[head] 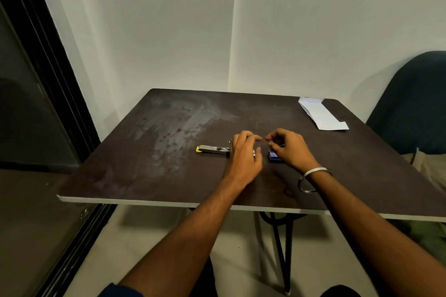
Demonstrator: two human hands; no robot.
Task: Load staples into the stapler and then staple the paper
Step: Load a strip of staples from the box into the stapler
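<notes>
The stapler [214,149] lies mid-frame under the left hand [243,154] resting on it, while the right hand [287,147] pinches something tiny, probably staples, which could slip and scatter.

Both bare forearms reach forward side by side. The left hand [243,152] lies palm down, fingers fairly straight and pointing ahead. The right hand [287,147] sits just beside it, fingers curled inward, thumb and forefinger apparently pinched together, though the tips are too small to tell.
</notes>
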